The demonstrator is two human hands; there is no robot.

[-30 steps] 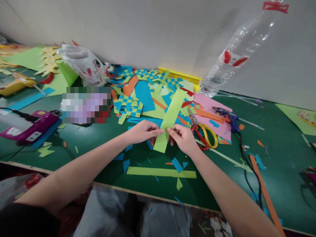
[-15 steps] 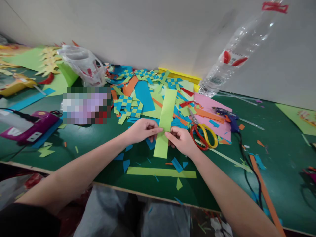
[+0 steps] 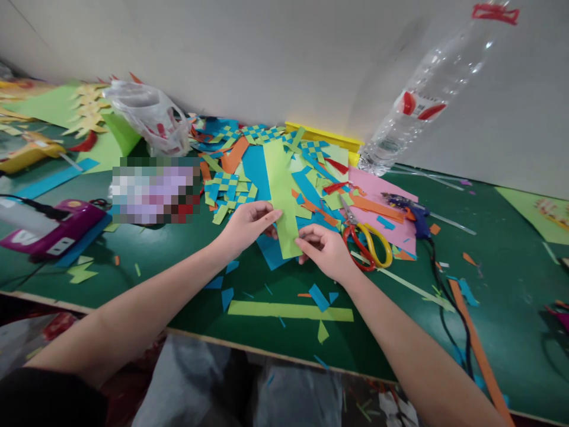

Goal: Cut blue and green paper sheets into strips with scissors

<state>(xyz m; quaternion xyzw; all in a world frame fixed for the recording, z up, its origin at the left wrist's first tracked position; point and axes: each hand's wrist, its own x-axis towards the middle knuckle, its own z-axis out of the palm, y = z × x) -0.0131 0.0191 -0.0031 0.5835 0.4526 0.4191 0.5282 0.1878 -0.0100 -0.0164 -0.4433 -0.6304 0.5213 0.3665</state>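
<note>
A wide light-green paper strip (image 3: 281,190) is held up above the table between both hands. My left hand (image 3: 249,228) pinches its left edge with thumb on top. My right hand (image 3: 326,252) is closed on the lower right corner. Beneath and behind the strip lie blue paper (image 3: 272,254), orange scraps and woven green-and-blue paper pieces (image 3: 229,188). Just right of my right hand, scissors (image 3: 367,240) with red and yellow handles rest partly on a pink sheet (image 3: 402,228). A narrow green strip (image 3: 288,311) lies flat nearer the table's front edge.
A tall clear plastic bottle (image 3: 422,98) stands at the back right. A blue glue gun (image 3: 415,218) with a black cord lies beyond the scissors. To the left are a purple power strip (image 3: 57,231), a white plastic bag (image 3: 151,115) and a yellow glue gun (image 3: 33,154).
The green strip has shifted up and left and now leans the other way. My left hand has moved up and left along its edge, while my right hand holds near its lower corner.
</note>
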